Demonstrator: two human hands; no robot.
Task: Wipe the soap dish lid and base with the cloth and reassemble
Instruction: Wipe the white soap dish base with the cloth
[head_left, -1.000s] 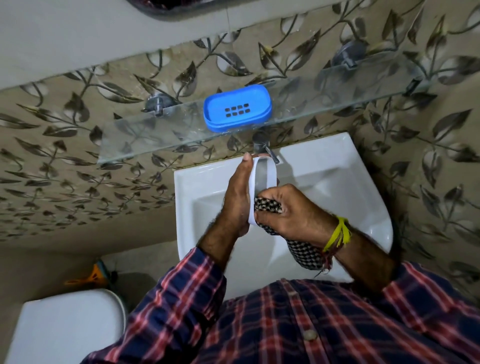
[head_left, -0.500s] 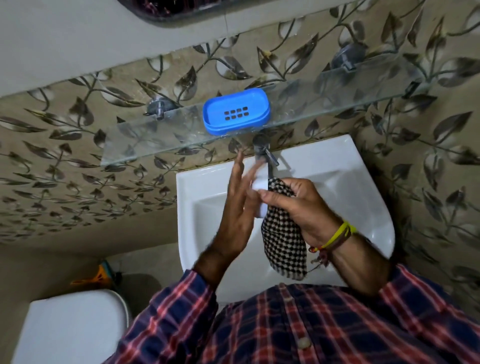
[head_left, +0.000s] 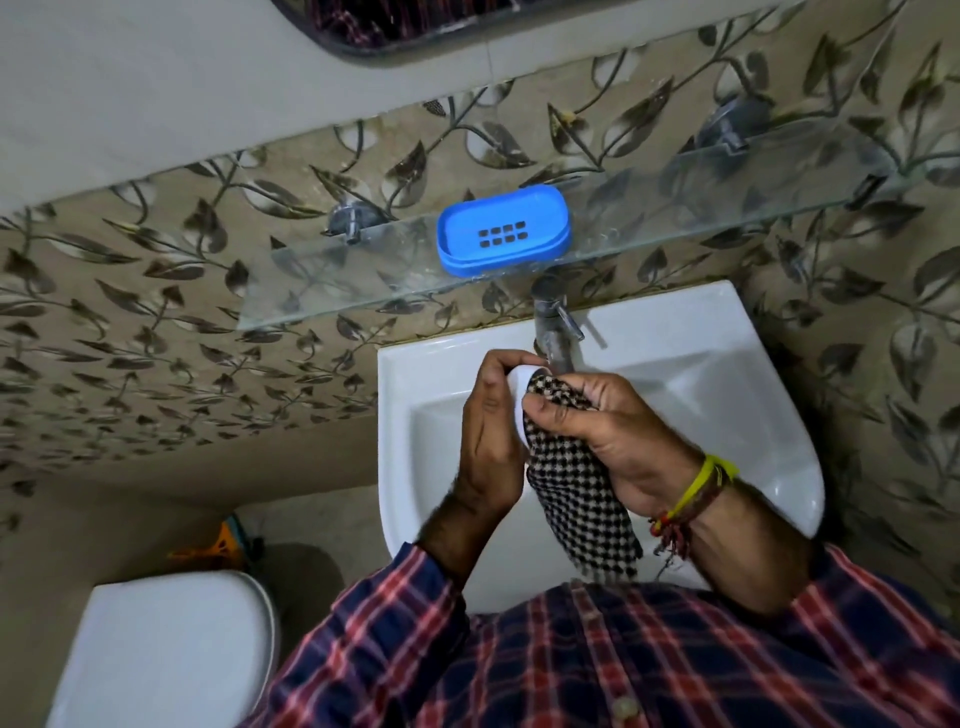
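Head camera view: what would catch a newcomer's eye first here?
Probably the bright blue plastic soap dish base, sitting on the clear glass wall shelf above the white ceramic sink. Over the basin, the left hand grips a white piece, likely the lid, while the right hand presses a black-and-white checked cloth to it.

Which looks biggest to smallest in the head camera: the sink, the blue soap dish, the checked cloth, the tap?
1. Sink
2. Checked cloth, partly hidden by the right hand
3. Blue soap dish, farther off, so this ranking is unsure
4. Tap
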